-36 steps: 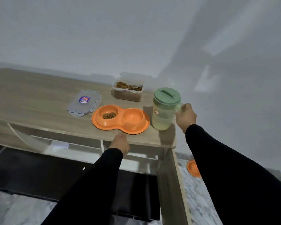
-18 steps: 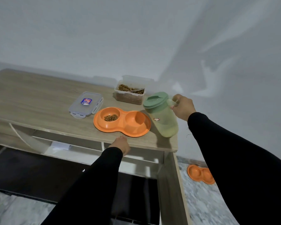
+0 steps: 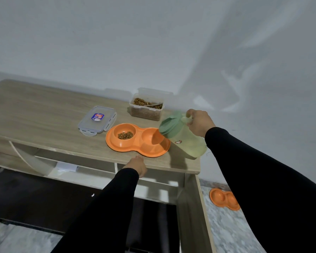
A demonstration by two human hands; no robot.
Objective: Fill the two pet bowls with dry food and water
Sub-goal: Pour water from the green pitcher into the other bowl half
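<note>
An orange double pet bowl (image 3: 135,150) sits near the front edge of the wooden table (image 3: 44,117). Its left cup holds brown kibble (image 3: 125,135); its right cup (image 3: 150,138) looks empty. My right hand (image 3: 199,122) grips the handle of a pale green water jug (image 3: 184,141) with a green lid, lifted and tipped left so its lid hangs over the right cup. No water stream is visible. My left hand (image 3: 137,166) rests on the table's front edge just below the bowl.
A clear container of kibble (image 3: 146,113) with a spoon in it stands behind the bowl. Its lid (image 3: 97,120) lies flat to the left. A second orange double bowl (image 3: 223,199) lies on the floor right of the table leg. A wall rises close behind.
My right hand has lifted the jug off the table and tilted it further left, bringing its lid over the bowl's right cup. My left hand has stayed put.
</note>
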